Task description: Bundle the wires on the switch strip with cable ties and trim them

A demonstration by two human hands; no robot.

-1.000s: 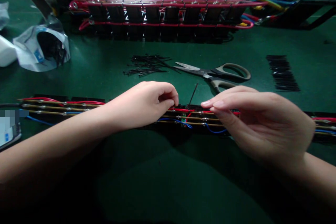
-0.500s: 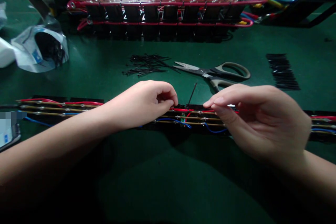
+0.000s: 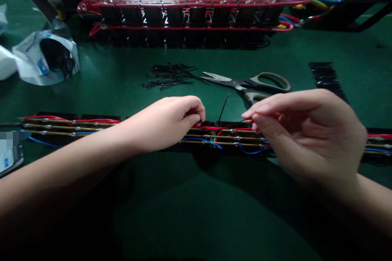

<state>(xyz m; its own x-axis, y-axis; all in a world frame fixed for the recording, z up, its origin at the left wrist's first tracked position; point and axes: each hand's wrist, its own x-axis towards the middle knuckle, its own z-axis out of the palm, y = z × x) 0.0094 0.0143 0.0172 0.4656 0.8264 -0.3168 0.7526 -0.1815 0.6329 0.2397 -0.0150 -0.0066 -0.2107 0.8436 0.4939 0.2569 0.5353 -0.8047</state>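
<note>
A long black strip assembly (image 3: 226, 136) with metal rods and red and blue wires runs across the table. My left hand (image 3: 180, 120) rests on its middle, thumb and forefinger pinched at the red wire; what they hold is hidden. To the right, my right hand (image 3: 309, 130) pinches a thin black cable tie (image 3: 239, 121) between thumb and forefinger, just above the strip. Between the hands a black cable tie tail (image 3: 223, 110) sticks up from the strip's back edge.
Scissors (image 3: 241, 84) lie behind the strip, beside a pile of black cable ties (image 3: 171, 76). More black pieces (image 3: 326, 75) lie at the right. A plastic bag (image 3: 27, 65), a phone (image 3: 10, 157) and a large wired assembly (image 3: 190, 14) are around.
My right hand has moved slightly right and up, and a thin black tie now shows at its fingertips. My left hand has hardly moved.
</note>
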